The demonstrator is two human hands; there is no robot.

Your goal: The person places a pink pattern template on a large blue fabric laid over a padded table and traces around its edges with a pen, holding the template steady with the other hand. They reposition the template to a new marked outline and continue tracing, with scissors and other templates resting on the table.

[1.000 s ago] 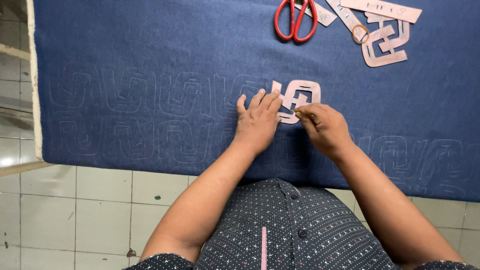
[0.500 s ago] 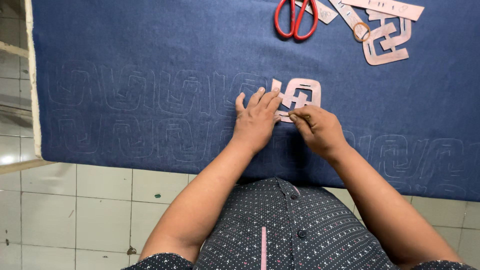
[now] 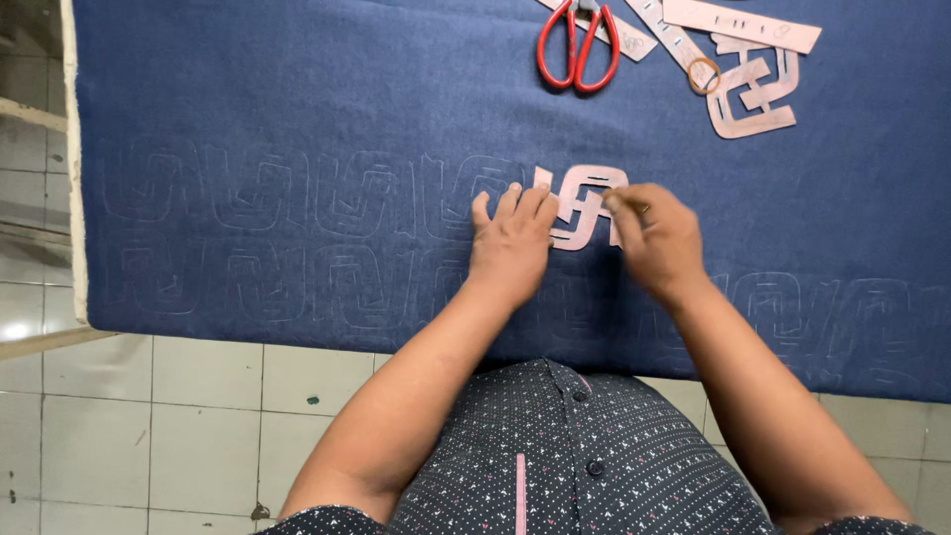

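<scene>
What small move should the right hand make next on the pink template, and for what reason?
Probably the right hand should draw its marker along the next untraced edge of the pink template. The left hand presses the template flat on the blue cloth, and traced outlines of a similar shape run in rows to the left, so this outline seems unfinished. The marker's tip is blurred.

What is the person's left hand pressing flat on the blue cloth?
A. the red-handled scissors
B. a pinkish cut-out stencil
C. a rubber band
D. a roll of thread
B: the left hand lies flat with its fingers on the edge of the pinkish stencil on the blue cloth, while the red-handled scissors and the rubber band lie untouched at the far edge.
</scene>
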